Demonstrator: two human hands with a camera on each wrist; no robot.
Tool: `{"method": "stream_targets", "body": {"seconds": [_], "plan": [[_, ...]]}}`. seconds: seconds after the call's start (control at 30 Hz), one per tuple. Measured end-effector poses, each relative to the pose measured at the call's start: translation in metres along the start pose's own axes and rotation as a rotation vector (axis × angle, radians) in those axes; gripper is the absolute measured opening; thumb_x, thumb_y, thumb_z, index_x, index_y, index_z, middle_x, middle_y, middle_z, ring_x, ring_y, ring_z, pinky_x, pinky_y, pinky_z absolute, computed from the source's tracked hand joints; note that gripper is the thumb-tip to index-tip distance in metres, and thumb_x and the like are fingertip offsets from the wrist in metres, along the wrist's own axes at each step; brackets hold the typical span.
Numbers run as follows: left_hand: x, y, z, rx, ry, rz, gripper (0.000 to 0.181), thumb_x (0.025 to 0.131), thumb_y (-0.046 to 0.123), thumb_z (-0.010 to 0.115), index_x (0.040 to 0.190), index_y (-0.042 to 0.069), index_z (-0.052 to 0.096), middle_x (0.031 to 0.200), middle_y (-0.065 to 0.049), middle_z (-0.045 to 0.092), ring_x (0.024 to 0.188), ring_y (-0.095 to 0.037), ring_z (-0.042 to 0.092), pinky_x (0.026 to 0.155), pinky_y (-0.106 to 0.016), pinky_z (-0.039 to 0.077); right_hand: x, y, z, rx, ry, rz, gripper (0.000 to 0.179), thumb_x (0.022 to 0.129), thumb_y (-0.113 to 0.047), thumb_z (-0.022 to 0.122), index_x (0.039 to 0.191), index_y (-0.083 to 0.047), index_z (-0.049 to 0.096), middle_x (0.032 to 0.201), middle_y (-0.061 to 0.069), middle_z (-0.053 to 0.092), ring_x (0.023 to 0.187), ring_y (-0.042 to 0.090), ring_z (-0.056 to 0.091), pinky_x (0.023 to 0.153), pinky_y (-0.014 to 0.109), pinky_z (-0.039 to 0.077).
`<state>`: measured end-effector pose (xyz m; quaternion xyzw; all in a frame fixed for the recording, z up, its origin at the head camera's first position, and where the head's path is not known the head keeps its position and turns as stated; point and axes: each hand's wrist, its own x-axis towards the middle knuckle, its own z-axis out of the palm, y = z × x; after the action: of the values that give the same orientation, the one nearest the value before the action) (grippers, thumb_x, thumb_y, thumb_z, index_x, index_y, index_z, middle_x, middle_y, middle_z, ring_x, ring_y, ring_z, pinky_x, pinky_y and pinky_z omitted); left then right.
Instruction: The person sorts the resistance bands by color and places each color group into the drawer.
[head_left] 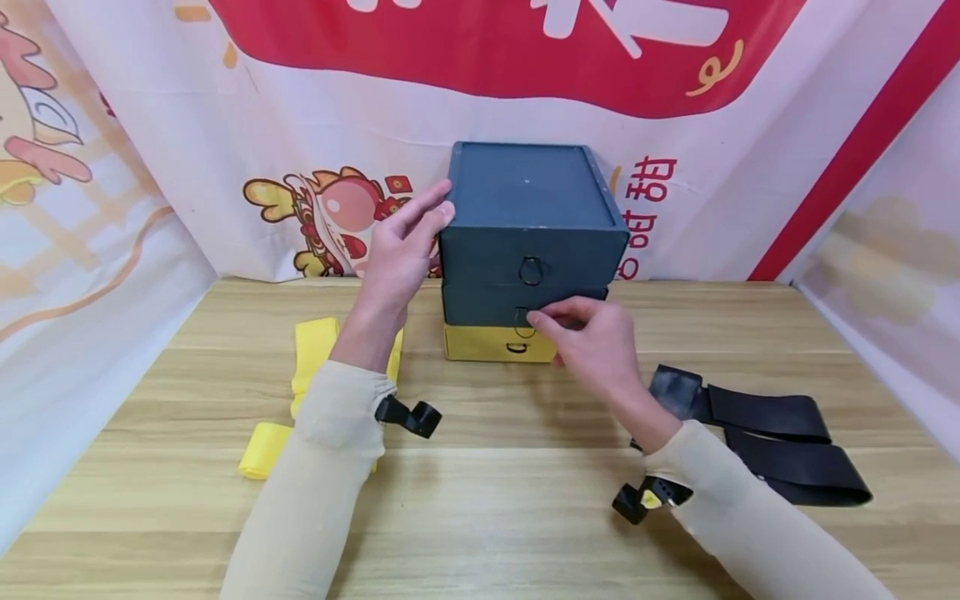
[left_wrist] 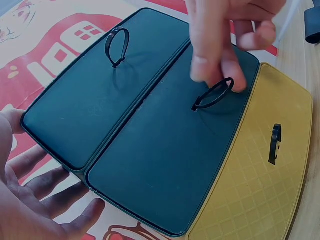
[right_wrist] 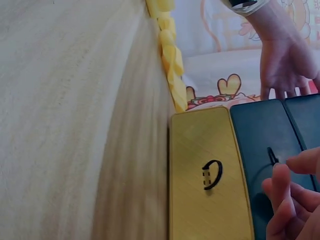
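A stack of drawers stands at the back of the table. Its top drawer (head_left: pixel 487 258) and middle drawer (head_left: pixel 480 305) are dark blue-green; the bottom drawer (head_left: pixel 480 343) is yellow. Each front carries a thin black loop handle. My left hand (head_left: pixel 401 254) rests at the left side of the top drawer, fingers extended and spread along it in the left wrist view. With thumb and fingertips, my right hand (head_left: pixel 596 337) pinches the middle drawer's loop handle (left_wrist: pixel 214 95). Above it, the top loop handle (head_left: pixel 530 271) hangs free, and the yellow drawer's handle (right_wrist: pixel 214 175) is untouched.
Yellow bands (head_left: pixel 313 350) lie on the table at left, partly under my left forearm. Wide black straps (head_left: pixel 772 417) lie at right, beside my right sleeve. A printed cloth (head_left: pixel 360 108) hangs close behind the stack.
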<state>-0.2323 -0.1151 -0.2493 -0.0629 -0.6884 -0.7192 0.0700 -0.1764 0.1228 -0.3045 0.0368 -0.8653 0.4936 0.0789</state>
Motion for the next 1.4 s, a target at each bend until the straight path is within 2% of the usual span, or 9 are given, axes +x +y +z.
{"method": "stream_targets", "body": {"seconds": [0.1,0.37,0.73,0.83,1.03,1.1,1.27,1.33,1.4], "plan": [[0.0,0.0,0.0,0.01,-0.002,-0.002,0.044,0.106,0.038,0.064,0.149,0.035,0.062,0.156,0.01,0.059,0.137,-0.013,0.059,0.113,-0.05,0.052,0.002,0.001,0.003,0.008,-0.018,0.054,0.024,0.097,-0.036,0.079,0.106,-0.014,0.082,0.098,0.017,0.079,0.06,0.031,0.071,0.057,0.03,0.055],[0.0,0.0,0.0,0.009,-0.005,0.0,0.044,0.106,0.038,0.064,0.15,0.035,0.061,0.157,0.008,0.058,0.138,-0.013,0.06,0.114,-0.05,0.053,0.005,-0.001,0.006,0.114,-0.061,0.109,0.019,0.097,-0.024,0.079,0.11,-0.01,0.083,0.105,0.012,0.081,0.055,0.02,0.067,0.06,0.031,0.06],[0.0,0.002,0.001,0.015,-0.008,-0.002,0.044,0.106,0.038,0.064,0.15,0.035,0.061,0.157,0.009,0.058,0.138,-0.013,0.059,0.114,-0.05,0.053,-0.004,-0.006,0.007,0.075,-0.073,0.146,0.019,0.101,-0.02,0.074,0.117,-0.013,0.081,0.106,0.01,0.073,0.06,0.033,0.063,0.056,0.026,0.052],[0.0,0.002,0.001,0.013,-0.004,-0.009,0.044,0.106,0.038,0.064,0.15,0.035,0.061,0.157,0.009,0.058,0.137,-0.013,0.059,0.112,-0.048,0.053,-0.009,-0.005,0.005,0.063,-0.083,0.134,0.019,0.1,-0.02,0.075,0.116,-0.013,0.082,0.106,0.01,0.074,0.068,0.033,0.063,0.056,0.028,0.05],[-0.001,0.001,0.0,0.006,0.002,-0.021,0.043,0.106,0.038,0.064,0.149,0.036,0.062,0.156,0.009,0.059,0.135,-0.013,0.059,0.109,-0.046,0.054,-0.021,-0.005,0.001,0.03,-0.097,0.089,0.017,0.098,-0.02,0.076,0.111,-0.013,0.083,0.103,0.008,0.078,0.087,0.024,0.062,0.059,0.027,0.049],[0.0,0.001,0.0,0.008,0.002,-0.02,0.043,0.106,0.039,0.065,0.149,0.036,0.062,0.156,0.009,0.059,0.135,-0.013,0.059,0.11,-0.047,0.054,-0.026,-0.006,0.0,0.028,-0.104,0.092,0.016,0.098,-0.021,0.076,0.111,-0.014,0.083,0.102,0.008,0.077,0.082,0.025,0.061,0.057,0.028,0.048],[0.001,0.002,0.0,0.006,0.006,-0.016,0.043,0.105,0.039,0.065,0.148,0.036,0.063,0.155,0.009,0.06,0.134,-0.013,0.061,0.112,-0.049,0.054,-0.037,-0.006,-0.004,0.02,-0.128,0.082,0.016,0.098,-0.021,0.076,0.112,-0.016,0.083,0.102,0.007,0.077,0.083,0.023,0.065,0.061,0.028,0.05],[0.001,0.002,0.0,0.0,0.006,-0.017,0.043,0.106,0.038,0.065,0.148,0.036,0.063,0.155,0.009,0.06,0.134,-0.013,0.061,0.111,-0.049,0.054,-0.041,-0.007,-0.004,0.012,-0.133,0.075,0.016,0.098,-0.021,0.076,0.112,-0.016,0.083,0.101,0.007,0.078,0.09,0.021,0.066,0.064,0.028,0.051],[0.001,0.002,0.0,-0.004,0.006,-0.017,0.043,0.106,0.038,0.065,0.148,0.036,0.063,0.154,0.009,0.061,0.134,-0.013,0.062,0.112,-0.048,0.054,-0.044,-0.007,-0.005,0.015,-0.135,0.08,0.016,0.098,-0.021,0.076,0.112,-0.016,0.083,0.1,0.007,0.078,0.089,0.023,0.068,0.063,0.028,0.05]]}}
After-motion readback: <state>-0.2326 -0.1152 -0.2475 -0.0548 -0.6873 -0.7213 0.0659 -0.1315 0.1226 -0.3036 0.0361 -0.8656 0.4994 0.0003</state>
